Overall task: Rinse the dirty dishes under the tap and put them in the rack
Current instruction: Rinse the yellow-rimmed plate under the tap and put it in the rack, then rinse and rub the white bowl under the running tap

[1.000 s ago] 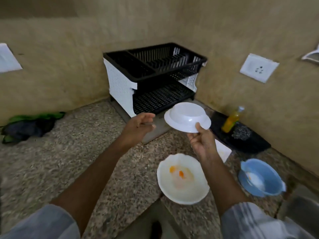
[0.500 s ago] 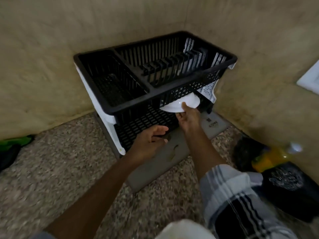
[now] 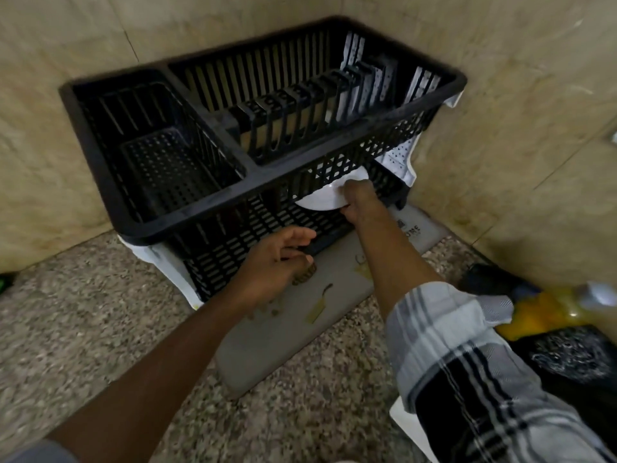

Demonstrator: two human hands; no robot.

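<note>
A two-tier black dish rack [image 3: 187, 208] with white side panels stands in the corner of the stone counter. My right hand [image 3: 359, 203] reaches under the upper tier and grips a white bowl [image 3: 322, 200], held upside down over the lower shelf; the upper basket's front lattice partly hides the bowl. My left hand [image 3: 277, 265] hovers in front of the lower shelf with fingers loosely curled and nothing in it.
A grey drip mat [image 3: 300, 332] lies under and in front of the rack. At the right are a bottle of yellow liquid [image 3: 547, 312] and a black tray with a scrubber [image 3: 567, 359]. Tiled walls close in behind and to the right.
My right hand has carried the white bowl from above the counter into the rack's lower tier. My view has moved close to the rack, and my left hand has followed toward the lower shelf.
</note>
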